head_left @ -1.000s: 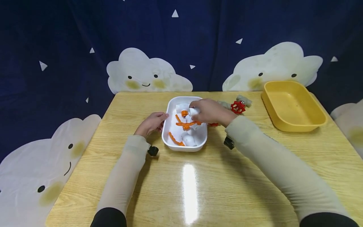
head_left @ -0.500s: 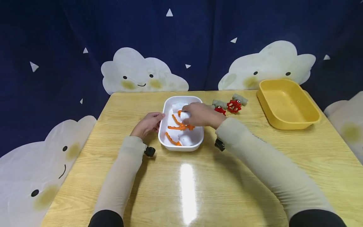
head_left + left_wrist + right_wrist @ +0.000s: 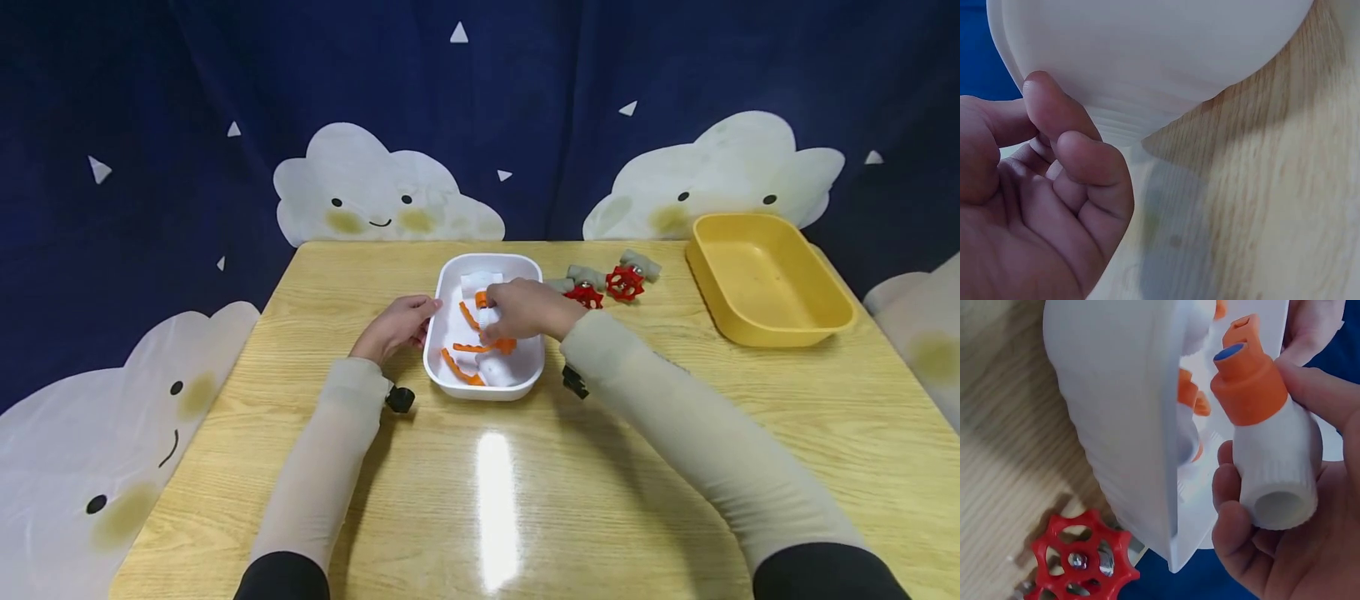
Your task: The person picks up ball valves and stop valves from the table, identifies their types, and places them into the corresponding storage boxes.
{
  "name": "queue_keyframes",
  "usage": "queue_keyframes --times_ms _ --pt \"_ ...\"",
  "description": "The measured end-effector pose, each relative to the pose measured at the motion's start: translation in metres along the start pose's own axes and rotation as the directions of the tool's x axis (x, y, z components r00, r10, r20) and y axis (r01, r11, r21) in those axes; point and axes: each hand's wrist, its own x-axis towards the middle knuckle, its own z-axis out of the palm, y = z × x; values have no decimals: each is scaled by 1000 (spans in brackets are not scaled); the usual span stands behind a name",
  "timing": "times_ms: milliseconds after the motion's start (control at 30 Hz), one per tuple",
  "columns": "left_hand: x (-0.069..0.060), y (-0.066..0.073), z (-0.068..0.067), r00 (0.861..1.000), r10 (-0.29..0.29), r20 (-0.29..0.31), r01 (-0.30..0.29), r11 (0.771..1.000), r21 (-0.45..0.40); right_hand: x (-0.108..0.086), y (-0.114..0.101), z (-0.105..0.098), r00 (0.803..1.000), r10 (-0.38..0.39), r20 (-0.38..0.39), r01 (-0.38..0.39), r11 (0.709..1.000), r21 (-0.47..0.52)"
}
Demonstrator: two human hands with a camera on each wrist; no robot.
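Note:
A white tray [image 3: 483,393] holds several white fittings with orange handles [image 3: 462,369]. At its left side my left hand [image 3: 397,327] pinches the rim; the left wrist view shows thumb and fingertips [image 3: 1063,150] at the tray's edge [image 3: 1147,56]. Over the tray's right half, my right hand [image 3: 531,308] grips a white plastic valve. In the right wrist view this valve [image 3: 1275,447] has an orange collar and handle with a blue spot, its ribbed open end towards the camera, and the right hand's fingers and thumb [image 3: 1310,506] curl round it. Some fittings are hidden by the hand.
Grey valves with red handwheels [image 3: 625,283] lie just right of the tray, one wheel [image 3: 1083,556] close to it in the right wrist view. A yellow bin [image 3: 780,333] stands at the table's back right. Behind the table hangs a dark blue curtain [image 3: 540,75].
My right hand has shifted left and slightly lower over the tray, with the white valve in it. More of the red-wheeled valves shows. The left hand stays at the rim.

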Motion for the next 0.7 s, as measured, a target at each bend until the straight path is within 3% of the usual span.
queue_keyframes --times_ms 433,700 --pt "1 -4 -1 1000 -10 7 10 1000 -27 11 8 -4 999 35 27 -34 998 -49" --pt "2 -5 -2 1000 4 5 -4 1000 -21 16 8 -4 993 44 109 -34 996 -85"
